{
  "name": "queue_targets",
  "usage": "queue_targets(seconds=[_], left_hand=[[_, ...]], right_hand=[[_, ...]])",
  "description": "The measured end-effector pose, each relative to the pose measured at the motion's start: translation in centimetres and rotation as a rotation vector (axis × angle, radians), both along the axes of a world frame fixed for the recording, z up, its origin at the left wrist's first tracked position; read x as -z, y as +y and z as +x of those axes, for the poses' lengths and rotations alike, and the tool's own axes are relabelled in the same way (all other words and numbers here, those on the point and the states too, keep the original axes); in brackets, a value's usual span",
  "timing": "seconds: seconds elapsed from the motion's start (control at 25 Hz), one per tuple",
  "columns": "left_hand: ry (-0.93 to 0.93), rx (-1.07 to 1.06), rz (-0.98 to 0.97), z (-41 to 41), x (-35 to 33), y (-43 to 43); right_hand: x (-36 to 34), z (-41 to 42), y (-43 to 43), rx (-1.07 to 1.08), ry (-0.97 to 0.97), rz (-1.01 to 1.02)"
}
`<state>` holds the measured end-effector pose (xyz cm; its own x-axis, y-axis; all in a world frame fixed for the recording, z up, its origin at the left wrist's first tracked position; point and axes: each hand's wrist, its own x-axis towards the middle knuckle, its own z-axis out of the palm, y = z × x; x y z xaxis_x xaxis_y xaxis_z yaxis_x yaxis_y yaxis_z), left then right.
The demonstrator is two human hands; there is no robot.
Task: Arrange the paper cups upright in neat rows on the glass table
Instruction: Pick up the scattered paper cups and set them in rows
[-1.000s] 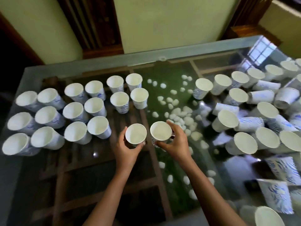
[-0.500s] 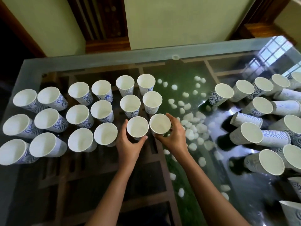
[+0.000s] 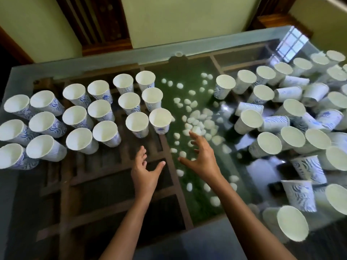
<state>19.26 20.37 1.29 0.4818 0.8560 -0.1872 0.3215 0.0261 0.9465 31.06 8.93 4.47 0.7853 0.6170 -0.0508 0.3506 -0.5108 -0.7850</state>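
Left hand, right hand empty, fingers spread. Upright cups ahead-left, mouths up; toppled cups rightward, long axes horizontal.

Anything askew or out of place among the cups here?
Yes. On the right of the glass table, several blue-patterned white paper cups lie on their sides in a jumble, not upright. The left-hand rows stand neatly.

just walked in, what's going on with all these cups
A person is arranging paper cups on the glass table. Three upright rows stand on the left. The left hand and right hand are open and empty, near the front row's end. A jumbled pile on the right, some tipped over, remains.
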Motion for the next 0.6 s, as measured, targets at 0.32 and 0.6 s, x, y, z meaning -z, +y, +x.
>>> queue_targets(seconds=[0.32,0.6], left_hand=[[-0.068,0.568,0.021,1.5,-0.8,-12.9],[0.035,1.128,0.182,4.6,0.4,-22.5]], right_hand=[[-2.5,-3.9,-17.2,0.292,-0.165,0.104],[-1.2,-5.6,-28.2,0.668,-0.24,0.136]])
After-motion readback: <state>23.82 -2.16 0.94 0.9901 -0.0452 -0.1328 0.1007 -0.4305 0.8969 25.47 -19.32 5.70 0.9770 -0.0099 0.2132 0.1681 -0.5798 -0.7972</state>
